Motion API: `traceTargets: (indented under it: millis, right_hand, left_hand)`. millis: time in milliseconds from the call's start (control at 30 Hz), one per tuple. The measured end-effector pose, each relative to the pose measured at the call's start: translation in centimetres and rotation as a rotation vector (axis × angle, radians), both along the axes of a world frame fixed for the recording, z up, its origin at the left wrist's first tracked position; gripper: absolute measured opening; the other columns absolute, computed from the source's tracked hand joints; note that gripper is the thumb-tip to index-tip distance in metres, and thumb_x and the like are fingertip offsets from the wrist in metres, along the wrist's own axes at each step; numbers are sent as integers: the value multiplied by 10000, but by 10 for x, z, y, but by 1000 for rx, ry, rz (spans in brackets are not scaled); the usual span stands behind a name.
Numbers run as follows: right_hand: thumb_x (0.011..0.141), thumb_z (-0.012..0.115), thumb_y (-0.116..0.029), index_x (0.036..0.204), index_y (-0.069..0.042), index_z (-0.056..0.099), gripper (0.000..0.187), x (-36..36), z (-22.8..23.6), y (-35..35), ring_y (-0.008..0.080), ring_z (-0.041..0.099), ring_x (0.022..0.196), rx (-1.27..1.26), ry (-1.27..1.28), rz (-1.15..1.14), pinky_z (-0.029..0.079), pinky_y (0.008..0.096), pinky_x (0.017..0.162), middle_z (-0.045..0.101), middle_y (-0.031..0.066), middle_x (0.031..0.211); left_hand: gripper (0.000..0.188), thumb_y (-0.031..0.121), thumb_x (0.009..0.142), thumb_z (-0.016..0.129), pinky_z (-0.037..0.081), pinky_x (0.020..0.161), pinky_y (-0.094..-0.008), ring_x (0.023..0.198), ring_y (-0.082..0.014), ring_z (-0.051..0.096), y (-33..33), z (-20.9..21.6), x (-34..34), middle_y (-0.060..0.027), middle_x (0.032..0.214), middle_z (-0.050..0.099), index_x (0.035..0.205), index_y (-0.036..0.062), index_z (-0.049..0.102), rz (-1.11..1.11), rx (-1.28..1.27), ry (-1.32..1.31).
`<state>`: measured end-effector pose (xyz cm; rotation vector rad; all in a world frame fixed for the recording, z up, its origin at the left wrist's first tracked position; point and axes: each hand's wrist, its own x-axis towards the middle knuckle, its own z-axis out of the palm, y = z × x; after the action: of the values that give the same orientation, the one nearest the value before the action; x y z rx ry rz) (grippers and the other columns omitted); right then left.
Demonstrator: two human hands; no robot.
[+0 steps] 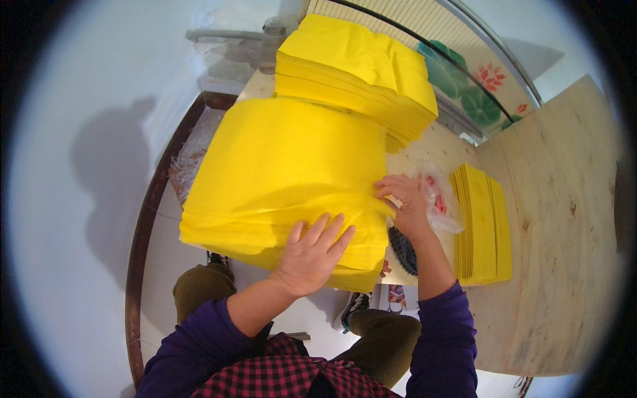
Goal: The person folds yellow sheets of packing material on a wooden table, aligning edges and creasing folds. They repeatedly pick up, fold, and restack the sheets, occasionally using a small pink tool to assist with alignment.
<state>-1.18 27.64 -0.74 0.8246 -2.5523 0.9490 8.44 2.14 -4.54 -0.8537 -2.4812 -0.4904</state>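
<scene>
Presently: left hand [310, 255] flat, grip apart, on yellow paper stack [285, 179]; right hand [405, 205] grip pinched on sheet edge. Risk: sheets sliding off table [557, 219] edge.

Sleeves: purple, pushed above the wrists | Torso: red-and-black checked garment | Legs: olive-brown trousers | Feet: dark shoes | Hands: bare
</scene>
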Motion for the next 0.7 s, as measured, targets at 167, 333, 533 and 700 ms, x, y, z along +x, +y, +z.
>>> traceTargets:
  millis: [167,333,533,700]
  right_hand:
    - [746,632,95,908,-82,659,241,14,-3,7,332,607,1094,69,41,-3,437,435,976,694,93,1101]
    - [798,604,96,933,-82,657,229,21,-9,9,337,612,1087,37,41,-43,446,435,974,690,109,1109]
    - [861,616,33,1054,-42,654,210,40,3,5,338,622,1101,-60,-99,-214,475,383,967,673,142,1153]
    - [988,561,-89,1248,-19,612,274,75,12,-8,188,591,1158,-257,-359,-378,439,316,1001,648,80,1227]
  left_hand:
    - [629,203,844,596,251,1111,-589,1410,-303,377,0,6,-2,-100,1541,401,1458,283,488,93,81,142]
    - [973,281,635,839,236,1112,-607,1397,-325,387,-5,13,-3,-132,1514,430,1506,258,407,63,12,8]
    - [935,262,648,833,274,1100,-564,1297,-320,482,-2,12,-3,-115,1446,503,1488,178,429,-12,-12,-117]
    - [494,162,811,628,402,998,-504,1159,-316,574,-1,11,-8,-126,1282,619,1294,63,606,-32,74,-9]
